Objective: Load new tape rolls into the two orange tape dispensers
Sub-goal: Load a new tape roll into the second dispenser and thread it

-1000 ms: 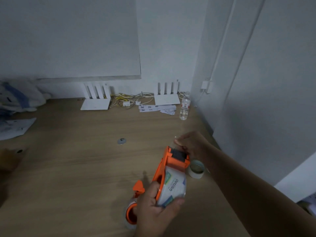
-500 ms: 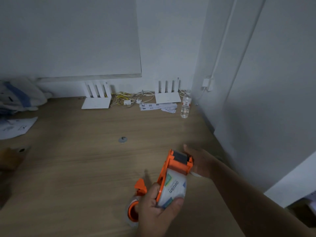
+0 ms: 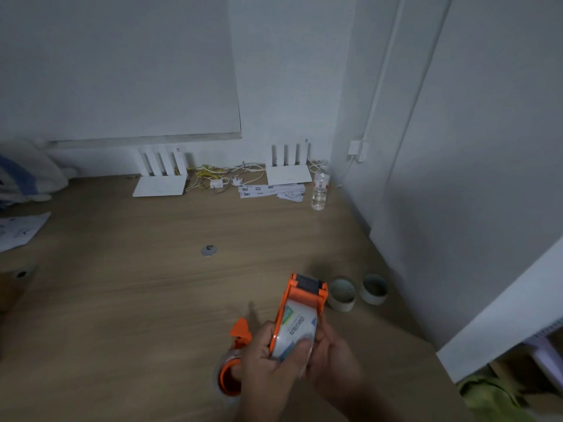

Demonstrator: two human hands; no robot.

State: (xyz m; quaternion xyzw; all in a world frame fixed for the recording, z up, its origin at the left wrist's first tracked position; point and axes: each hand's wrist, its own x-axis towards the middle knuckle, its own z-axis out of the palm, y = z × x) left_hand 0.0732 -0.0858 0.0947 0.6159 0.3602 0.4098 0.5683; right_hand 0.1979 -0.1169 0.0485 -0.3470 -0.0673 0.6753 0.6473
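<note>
An orange tape dispenser [image 3: 304, 292] with a clear, labelled tape roll [image 3: 297, 333] inside it is held upright low in the middle of the view. My left hand [image 3: 268, 367] grips its left side and the roll. My right hand [image 3: 332, 357] holds the right side of the same dispenser. A second orange tape dispenser [image 3: 234, 363] lies on the wooden table [image 3: 122, 300] just left of my hands, partly hidden by my left hand. Two empty cardboard tape cores [image 3: 342, 293] [image 3: 374, 288] stand on the table to the right.
At the back by the wall are two white routers [image 3: 161, 178] [image 3: 289, 169], tangled cables [image 3: 219, 178], paper slips [image 3: 271, 190] and a small water bottle [image 3: 320, 190]. A metal grommet [image 3: 209, 250] sits mid-table. Papers [image 3: 18, 231] and cloth [image 3: 27, 175] lie far left. The wall runs close on the right.
My right hand left the spot beyond the dispenser's head, where it set down a core, and came back onto the dispenser's right side. Two cores now show on the table.
</note>
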